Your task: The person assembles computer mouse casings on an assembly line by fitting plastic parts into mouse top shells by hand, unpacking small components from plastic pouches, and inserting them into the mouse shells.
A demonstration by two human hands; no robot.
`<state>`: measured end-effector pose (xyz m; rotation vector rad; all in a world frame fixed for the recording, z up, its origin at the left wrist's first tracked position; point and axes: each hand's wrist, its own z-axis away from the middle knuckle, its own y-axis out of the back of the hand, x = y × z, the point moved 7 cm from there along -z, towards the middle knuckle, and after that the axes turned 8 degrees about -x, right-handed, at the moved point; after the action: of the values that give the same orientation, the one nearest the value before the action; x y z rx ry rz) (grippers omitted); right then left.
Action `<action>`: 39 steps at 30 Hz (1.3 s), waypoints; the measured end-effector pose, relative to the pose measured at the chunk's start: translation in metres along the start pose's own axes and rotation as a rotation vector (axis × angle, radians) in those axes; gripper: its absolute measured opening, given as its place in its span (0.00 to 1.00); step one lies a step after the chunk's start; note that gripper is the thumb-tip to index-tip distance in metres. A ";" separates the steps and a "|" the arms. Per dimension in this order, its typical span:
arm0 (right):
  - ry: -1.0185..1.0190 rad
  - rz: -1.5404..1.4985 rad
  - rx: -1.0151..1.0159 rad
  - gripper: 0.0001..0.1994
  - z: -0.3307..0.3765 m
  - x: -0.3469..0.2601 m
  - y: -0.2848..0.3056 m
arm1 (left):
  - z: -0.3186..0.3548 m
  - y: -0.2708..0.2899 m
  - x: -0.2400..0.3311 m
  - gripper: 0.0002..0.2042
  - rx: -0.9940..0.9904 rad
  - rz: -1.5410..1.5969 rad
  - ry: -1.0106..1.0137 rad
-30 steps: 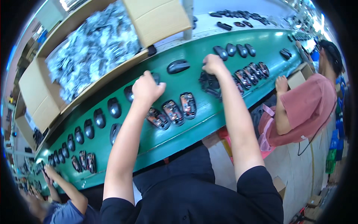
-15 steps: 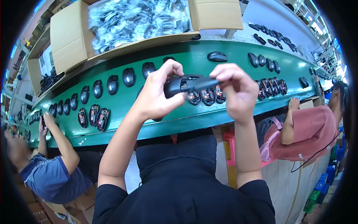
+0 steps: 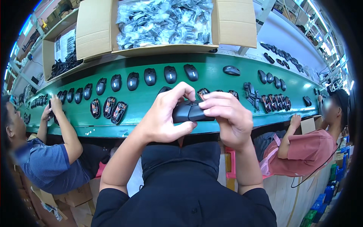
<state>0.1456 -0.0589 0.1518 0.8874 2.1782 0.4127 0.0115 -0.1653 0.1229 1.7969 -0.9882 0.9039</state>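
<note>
A black computer mouse (image 3: 191,112) is held above the near edge of the green bench, between both hands. My left hand (image 3: 160,117) wraps its left end, thumb along the near side and fingers over the far side. From the right, my right hand (image 3: 233,119) grips the other end, its fingers lying on the top shell. Another dark mouse (image 3: 165,89) shows partly behind my left hand. Opened mice with bare insides (image 3: 204,93) lie just beyond my right hand, partly covered by it.
A row of closed black mice (image 3: 150,76) runs along the green bench (image 3: 151,102). Opened mouse bases (image 3: 119,112) sit at left, more (image 3: 278,103) at right beside small black parts (image 3: 250,94). A carton (image 3: 164,48) of bagged pieces stands behind. Co-workers (image 3: 53,162) (image 3: 310,151) sit on both sides.
The dark cover piece in my right hand, tilted off the mouse before, now lies against its top. Both hands are lower and closer together, and the view has shifted.
</note>
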 end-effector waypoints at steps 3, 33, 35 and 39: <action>-0.093 -0.063 -0.055 0.14 0.004 -0.003 -0.004 | 0.009 -0.002 -0.013 0.28 0.054 0.016 0.035; -0.411 -0.416 -0.104 0.15 0.046 0.043 -0.038 | 0.019 -0.011 -0.019 0.26 -0.031 -0.245 -0.216; -0.142 -0.285 -0.009 0.17 0.047 0.030 -0.030 | 0.026 -0.018 -0.012 0.21 -0.118 -0.140 -0.313; 0.007 -0.147 -0.039 0.20 0.052 0.013 -0.041 | 0.054 -0.032 -0.005 0.17 -0.041 -0.296 -0.420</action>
<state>0.1582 -0.0775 0.0882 0.7004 2.2168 0.3858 0.0471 -0.2038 0.0881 2.0757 -0.9482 0.3271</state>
